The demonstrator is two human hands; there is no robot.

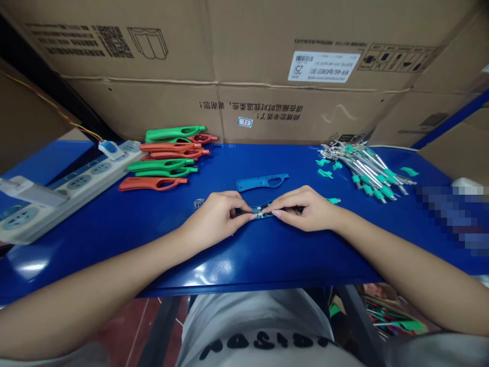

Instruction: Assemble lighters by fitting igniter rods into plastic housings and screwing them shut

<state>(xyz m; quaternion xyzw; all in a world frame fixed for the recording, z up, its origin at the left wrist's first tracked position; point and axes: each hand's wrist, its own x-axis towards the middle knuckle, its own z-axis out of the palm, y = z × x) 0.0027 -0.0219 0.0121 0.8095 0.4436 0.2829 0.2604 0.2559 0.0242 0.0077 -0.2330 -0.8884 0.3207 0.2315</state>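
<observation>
Both hands meet over a blue lighter shell (pixel 263 209) with small metallic parts inside, low over the blue table or lying on it; I cannot tell which. My left hand (pixel 223 210) pinches its left part between thumb and fingers. From the right, my right hand (pixel 307 209) pinches at its middle, and the fingers hide most of the shell. A teal-tipped end (pixel 334 201) shows beyond the right hand. Just behind the hands lies a separate blue shell half (pixel 262 182) with a trigger opening. Several thin metal pieces (pixel 199 203) rest beside my left hand.
Green and orange lighters (pixel 164 165) are stacked at the back left, beside a white power strip (pixel 80 181). Metal tubes with teal parts (pixel 369 173) form a pile on the right, with loose teal pieces (pixel 324 173) near it. A cardboard box (pixel 160 94) walls off the back.
</observation>
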